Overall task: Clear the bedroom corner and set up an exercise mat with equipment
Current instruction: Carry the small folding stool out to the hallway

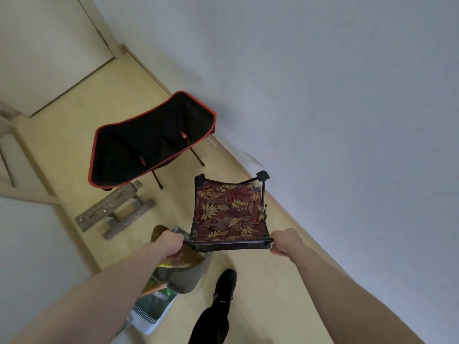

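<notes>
A small folding stool [229,214] with a dark red seat printed with yellow leaves hangs in the air above the floor. My left hand [171,247] grips its near left corner and my right hand [285,243] grips its near right corner. A black leg joint sticks out at the stool's far right corner. Beyond it stands a black camping chair [151,140] with red trim, close to the wall. No exercise mat is in view.
A low wooden stool [115,209] lies on the pale wood floor [82,120] left of the chair. A pile of bags and packets [169,281] sits under my left arm. My black shoe [224,285] is on the floor. Grey wall [323,95] runs along the right; a door stands at far left.
</notes>
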The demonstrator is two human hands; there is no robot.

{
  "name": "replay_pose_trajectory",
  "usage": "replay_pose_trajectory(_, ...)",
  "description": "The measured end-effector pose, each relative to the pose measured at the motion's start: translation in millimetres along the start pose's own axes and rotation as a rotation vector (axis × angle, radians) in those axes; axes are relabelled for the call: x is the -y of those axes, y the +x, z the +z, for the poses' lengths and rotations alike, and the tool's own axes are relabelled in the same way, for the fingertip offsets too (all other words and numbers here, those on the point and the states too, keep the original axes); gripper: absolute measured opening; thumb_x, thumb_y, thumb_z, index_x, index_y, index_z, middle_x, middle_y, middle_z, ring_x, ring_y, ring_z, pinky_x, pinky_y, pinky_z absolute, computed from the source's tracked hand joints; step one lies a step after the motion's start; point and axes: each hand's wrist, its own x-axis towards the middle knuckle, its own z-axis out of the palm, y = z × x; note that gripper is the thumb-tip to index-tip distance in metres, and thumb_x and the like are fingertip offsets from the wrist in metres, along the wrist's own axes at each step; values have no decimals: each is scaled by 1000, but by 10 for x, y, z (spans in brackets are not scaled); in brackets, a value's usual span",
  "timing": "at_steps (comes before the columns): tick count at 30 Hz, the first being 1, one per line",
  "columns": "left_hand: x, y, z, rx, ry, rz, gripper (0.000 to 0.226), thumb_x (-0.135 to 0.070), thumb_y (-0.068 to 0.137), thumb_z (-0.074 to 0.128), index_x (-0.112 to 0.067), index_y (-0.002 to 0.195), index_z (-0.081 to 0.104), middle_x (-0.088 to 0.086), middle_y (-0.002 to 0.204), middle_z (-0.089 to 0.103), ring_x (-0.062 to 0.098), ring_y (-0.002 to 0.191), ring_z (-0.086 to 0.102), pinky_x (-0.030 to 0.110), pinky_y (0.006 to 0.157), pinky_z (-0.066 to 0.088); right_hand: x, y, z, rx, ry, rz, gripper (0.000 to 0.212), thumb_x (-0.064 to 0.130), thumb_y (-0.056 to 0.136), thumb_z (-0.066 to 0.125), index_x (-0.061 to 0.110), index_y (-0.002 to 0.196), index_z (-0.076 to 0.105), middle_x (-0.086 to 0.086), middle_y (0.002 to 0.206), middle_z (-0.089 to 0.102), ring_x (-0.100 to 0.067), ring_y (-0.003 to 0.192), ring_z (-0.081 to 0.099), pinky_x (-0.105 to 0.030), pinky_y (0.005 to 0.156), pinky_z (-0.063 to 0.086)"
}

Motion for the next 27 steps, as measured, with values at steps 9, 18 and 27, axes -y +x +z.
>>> replay_pose_trajectory(9, -26, 510, 36, -14, 36, 25, 23, -18, 103, 51, 1, 111, 61, 16, 95, 68, 24, 72, 69, 37, 61, 63, -67, 593, 359, 80, -6, 37, 22, 3, 86, 54, -7, 101, 67, -21, 91, 71, -39, 89, 75, -39, 65, 58)
replay_pose_trajectory(18, 446, 1261, 105, -59, 161, 27, 60, -39, 78, 58, -18, 132, 47, 15, 106, 65, 38, 98, 66, 50, 85, 60, -280, 345, 528, 58, 69, 73, 43, 11, 97, 48, 3, 139, 43, -21, 124, 62, -36, 101, 68, -47, 79, 63)
replay_pose_trajectory(27, 18, -298, -17, -79, 466, 290, 45, -30, 91, 53, -16, 134, 50, 13, 132, 51, 33, 116, 53, 42, 105, 44, -385, -433, 214, 60, 80, -97, 59, 13, 93, 49, 14, 151, 38, -9, 144, 56, -30, 117, 61, -45, 93, 58)
